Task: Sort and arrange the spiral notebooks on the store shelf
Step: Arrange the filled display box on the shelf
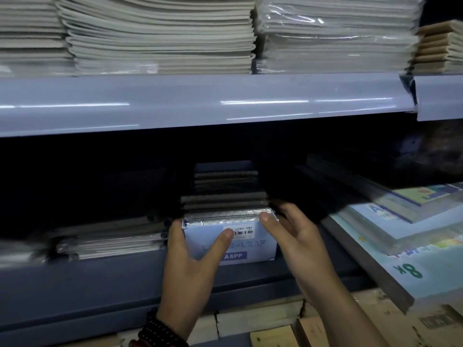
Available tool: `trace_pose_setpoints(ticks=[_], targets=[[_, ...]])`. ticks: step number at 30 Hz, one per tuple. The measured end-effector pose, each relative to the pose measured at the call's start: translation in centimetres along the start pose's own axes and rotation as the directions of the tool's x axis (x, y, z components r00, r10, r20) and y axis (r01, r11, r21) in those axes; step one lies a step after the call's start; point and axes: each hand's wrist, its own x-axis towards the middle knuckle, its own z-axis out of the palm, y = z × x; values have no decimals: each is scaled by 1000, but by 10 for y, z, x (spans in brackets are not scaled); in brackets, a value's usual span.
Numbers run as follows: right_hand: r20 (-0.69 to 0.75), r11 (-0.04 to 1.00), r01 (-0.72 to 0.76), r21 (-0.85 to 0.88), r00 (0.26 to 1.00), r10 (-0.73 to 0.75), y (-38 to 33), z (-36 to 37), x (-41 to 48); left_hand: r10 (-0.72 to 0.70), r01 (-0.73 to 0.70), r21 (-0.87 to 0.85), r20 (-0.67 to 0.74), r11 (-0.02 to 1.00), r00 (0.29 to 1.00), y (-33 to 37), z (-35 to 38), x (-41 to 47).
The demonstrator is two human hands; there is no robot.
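Observation:
A light-blue spiral notebook [260,244] marked A6PP, in clear wrap with a barcode sticker, lies at the front of the lower shelf [100,284]. My left hand [193,261] grips its left side, thumb across the cover. My right hand [293,236] holds its right edge, thumb on the wire spiral. Right behind it rises a stack of dark spiral notebooks [225,189]. More wrapped notebooks [107,241] lie flat to the left, blurred and dim.
The upper shelf's edge [200,101] hangs just above, loaded with stacks of pale exercise books [160,33]. Large sketch pads [406,221], one marked 8K, slope at the right. Boxes and paper packs [258,319] sit below the shelf. The shelf's interior is very dark.

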Motion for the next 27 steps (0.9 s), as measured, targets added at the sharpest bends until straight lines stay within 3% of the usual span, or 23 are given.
trace_pose_setpoints(ticks=[8,12,19,23,27], targets=[[52,988,-14,-156,998,22,8,11,7,-45,56,-88,118,995,992,-1,-9,18],[79,995,-23,-100,996,31,3,14,12,-58,67,-147,59,987,997,0,-5,28],[-12,996,-77,-37,997,77,9,17,19,7,-15,-145,-54,989,999,-11,2,33],[-36,980,-164,110,985,169,8,11,29,-80,65,-238,-54,969,995,-16,7,38],[15,973,-180,148,984,180,6,9,37,-148,129,-265,-51,956,988,-15,8,39]])
